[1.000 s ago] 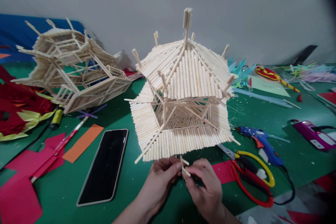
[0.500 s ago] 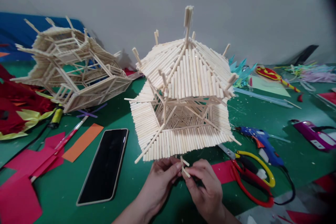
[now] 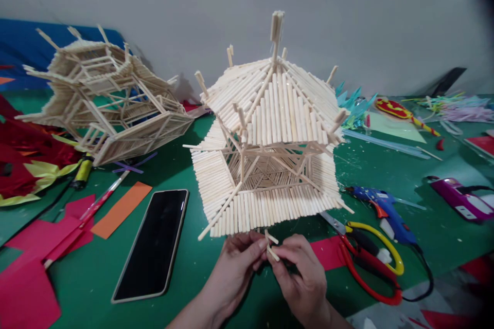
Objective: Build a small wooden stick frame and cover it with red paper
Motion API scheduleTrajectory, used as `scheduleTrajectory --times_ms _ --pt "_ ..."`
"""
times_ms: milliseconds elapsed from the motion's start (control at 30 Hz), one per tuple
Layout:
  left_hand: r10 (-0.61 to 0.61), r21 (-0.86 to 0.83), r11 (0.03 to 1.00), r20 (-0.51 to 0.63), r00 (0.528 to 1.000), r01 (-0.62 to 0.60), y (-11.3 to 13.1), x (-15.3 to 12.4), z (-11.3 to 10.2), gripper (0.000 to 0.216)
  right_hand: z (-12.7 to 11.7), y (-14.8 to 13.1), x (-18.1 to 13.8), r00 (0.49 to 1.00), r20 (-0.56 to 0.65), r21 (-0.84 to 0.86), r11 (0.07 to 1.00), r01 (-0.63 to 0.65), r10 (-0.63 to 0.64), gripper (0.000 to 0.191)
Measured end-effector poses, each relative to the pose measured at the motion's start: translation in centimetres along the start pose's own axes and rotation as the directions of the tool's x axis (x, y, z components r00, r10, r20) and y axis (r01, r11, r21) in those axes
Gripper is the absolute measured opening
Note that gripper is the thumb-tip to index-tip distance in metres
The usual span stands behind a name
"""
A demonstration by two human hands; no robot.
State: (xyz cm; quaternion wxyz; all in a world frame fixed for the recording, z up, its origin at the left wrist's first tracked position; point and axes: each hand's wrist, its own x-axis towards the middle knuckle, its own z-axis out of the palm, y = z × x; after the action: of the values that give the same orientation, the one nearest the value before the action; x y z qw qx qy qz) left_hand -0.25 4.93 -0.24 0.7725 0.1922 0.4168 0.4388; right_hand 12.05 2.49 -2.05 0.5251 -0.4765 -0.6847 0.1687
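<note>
A two-tiered pavilion model (image 3: 266, 149) built of pale wooden sticks stands on the green table (image 3: 193, 277) in front of me. Just below its front eave, my left hand (image 3: 235, 267) and my right hand (image 3: 301, 272) meet, both pinched on short wooden sticks (image 3: 272, 247) that cross between the fingertips. The fingers of both hands are closed around these small pieces. A second stick model (image 3: 104, 103) lies tipped on its side at the back left.
A black phone (image 3: 154, 244) lies face up left of my hands. Red-and-yellow scissors (image 3: 370, 262), a blue glue gun (image 3: 384, 208) and a purple tool (image 3: 459, 198) sit to the right. Red, orange and pink paper pieces (image 3: 50, 236) cover the left.
</note>
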Motion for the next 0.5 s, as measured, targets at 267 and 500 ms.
scheduleTrajectory --times_ms 267,500 --pt "-0.004 -0.009 1.000 -0.004 1.000 0.004 -0.10 0.02 -0.18 0.004 0.03 0.00 -0.07 1.000 -0.002 -0.010 1.000 -0.008 0.008 0.018" --pt "-0.011 -0.017 1.000 -0.011 1.000 0.011 0.04 0.07 0.02 0.005 0.04 0.00 -0.08 1.000 -0.009 -0.009 1.000 -0.003 0.002 0.018"
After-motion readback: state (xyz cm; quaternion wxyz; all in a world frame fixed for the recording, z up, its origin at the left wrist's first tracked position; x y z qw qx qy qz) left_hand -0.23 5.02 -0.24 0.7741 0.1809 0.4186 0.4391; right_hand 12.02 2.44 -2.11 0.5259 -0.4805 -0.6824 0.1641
